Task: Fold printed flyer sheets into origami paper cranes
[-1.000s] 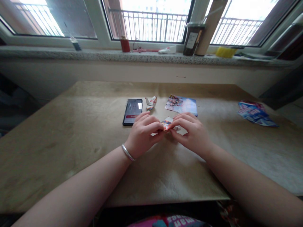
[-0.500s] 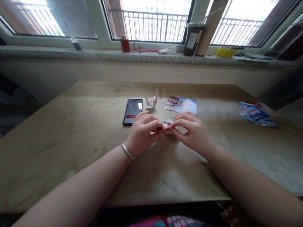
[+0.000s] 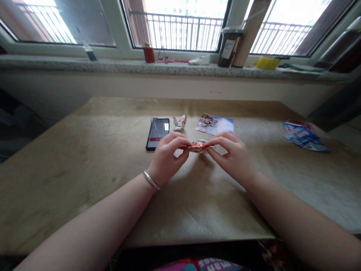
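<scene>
Folded paper (image 3: pixel 196 145) pinched at both ends; left hand (image 3: pixel 166 158), right hand (image 3: pixel 234 156) closed on it, above table (image 3: pixel 84 158).

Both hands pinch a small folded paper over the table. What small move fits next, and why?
Probably run the fingers along the paper to sharpen its crease: the left hand and right hand each pinch one end, and it looks flat, narrow and already folded, held just above the table.

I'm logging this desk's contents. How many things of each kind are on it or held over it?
Phone: 1
Folded papers: 2, held folded paper and loose folded paper
Single printed sheet: 1
Pile of printed sheets: 1
Total: 5
</scene>
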`<act>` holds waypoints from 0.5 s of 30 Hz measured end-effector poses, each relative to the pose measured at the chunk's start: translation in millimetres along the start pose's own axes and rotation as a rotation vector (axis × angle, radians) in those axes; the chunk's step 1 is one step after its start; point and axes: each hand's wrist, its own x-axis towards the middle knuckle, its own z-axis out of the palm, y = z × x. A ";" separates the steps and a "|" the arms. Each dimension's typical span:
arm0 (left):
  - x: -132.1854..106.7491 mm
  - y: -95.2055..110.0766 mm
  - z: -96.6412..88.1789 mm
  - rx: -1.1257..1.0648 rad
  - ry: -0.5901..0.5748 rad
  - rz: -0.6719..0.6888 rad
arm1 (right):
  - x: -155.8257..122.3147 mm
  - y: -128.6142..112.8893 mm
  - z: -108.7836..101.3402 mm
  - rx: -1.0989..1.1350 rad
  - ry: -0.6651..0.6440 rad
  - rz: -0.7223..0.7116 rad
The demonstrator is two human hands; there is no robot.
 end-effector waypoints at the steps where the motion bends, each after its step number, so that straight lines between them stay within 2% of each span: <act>1: 0.1 0.4 -0.1 0.007 0.002 0.009 | 0.2 -1.0 0.0 0.009 0.007 -0.010; 8: -0.8 6.6 -2.1 0.080 -0.007 0.151 | -0.1 -6.4 -3.5 0.065 0.055 -0.122; 11: -1.0 6.1 -2.2 0.069 0.017 0.135 | -0.7 -5.9 -4.0 0.080 0.076 -0.095; 15: -1.6 3.4 -1.7 0.053 0.017 0.088 | 0.2 -3.1 -3.8 0.098 0.129 0.020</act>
